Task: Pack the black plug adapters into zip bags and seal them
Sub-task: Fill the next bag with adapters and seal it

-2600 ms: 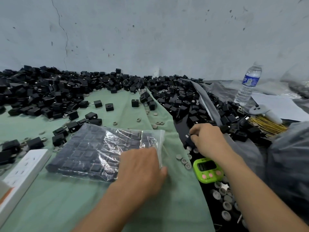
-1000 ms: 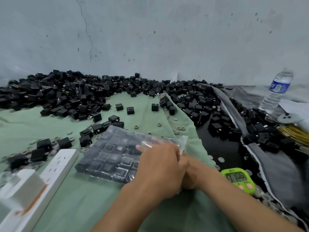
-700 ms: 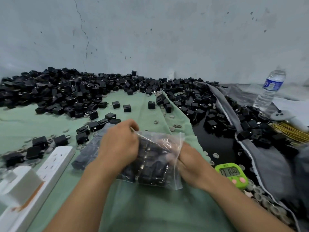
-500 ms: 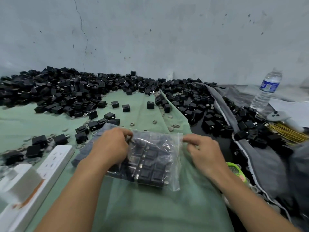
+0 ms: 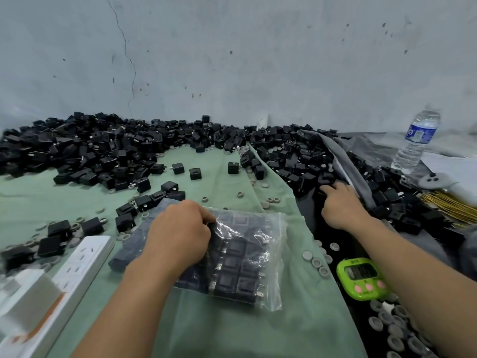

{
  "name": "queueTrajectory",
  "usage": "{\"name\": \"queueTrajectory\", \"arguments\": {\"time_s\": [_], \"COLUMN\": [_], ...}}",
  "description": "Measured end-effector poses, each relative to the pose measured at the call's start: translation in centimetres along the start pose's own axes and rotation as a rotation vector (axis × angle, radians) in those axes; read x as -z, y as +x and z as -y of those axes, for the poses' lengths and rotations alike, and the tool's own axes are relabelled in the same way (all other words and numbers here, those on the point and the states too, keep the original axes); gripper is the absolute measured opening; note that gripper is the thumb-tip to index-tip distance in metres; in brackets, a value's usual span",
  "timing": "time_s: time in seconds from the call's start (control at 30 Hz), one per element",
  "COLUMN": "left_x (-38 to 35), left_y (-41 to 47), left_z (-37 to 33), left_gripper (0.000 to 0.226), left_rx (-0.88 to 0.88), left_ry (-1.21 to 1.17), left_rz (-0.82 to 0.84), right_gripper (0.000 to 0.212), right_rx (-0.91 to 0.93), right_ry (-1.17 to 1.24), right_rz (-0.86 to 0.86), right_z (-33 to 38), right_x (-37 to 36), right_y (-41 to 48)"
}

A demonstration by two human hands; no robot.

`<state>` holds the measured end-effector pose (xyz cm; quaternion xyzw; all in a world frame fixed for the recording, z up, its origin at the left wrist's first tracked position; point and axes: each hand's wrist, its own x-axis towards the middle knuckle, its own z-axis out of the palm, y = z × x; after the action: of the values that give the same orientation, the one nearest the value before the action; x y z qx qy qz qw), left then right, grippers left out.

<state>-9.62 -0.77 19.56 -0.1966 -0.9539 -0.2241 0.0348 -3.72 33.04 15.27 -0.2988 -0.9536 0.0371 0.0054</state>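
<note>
Plug adapters [image 5: 232,280] pack a zip bag [image 5: 275,254] lying centre on green cloth [image 5: 232,332] — left hand [image 5: 180,236] pinches its plastic, right hand [image 5: 338,205] reaches at 2 o'clock into loose adapters [image 5: 296,164], grasp unclear. Filling likely under way; next, lift one and slip it inside.

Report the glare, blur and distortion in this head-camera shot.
Head view: the light is soft and even, with only faint shadows. White glare streaks the zip bag beside the left hand. The power strip and white block at lower left are blurred. The green timer has digits that are hard to read. The wide lens slightly bends the line where the adapter pile meets the wall.
</note>
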Motion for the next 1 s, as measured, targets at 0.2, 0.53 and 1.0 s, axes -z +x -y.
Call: {"name": "queueTrajectory", "arguments": {"time_s": [0.2, 0.53, 1.0], "left_x": [-0.1, -4.4, -3.4], "left_y": [-0.4, -4.2, -3.8], "left_z": [-0.9, -7.0, -6.9], "left_gripper": [0.029, 0.035, 0.015], "left_rx": [-0.026, -0.297, -0.062], "left_ry": [0.019, 0.182, -0.167], "left_rz": [-0.09, -0.011, -0.12], "right_gripper": [0.053, 0.03, 0.017], "right_rx": [0.016, 0.051, -0.072], "right_ry": [0.045, 0.678, 1.444], "right_rz": [0.018, -0.235, 0.22], "right_z": [-0.1, 3.9, 7.7], "right_x": [0.4, 1.5, 0.2], "right_y": [1.0, -8.1, -12.9]}}
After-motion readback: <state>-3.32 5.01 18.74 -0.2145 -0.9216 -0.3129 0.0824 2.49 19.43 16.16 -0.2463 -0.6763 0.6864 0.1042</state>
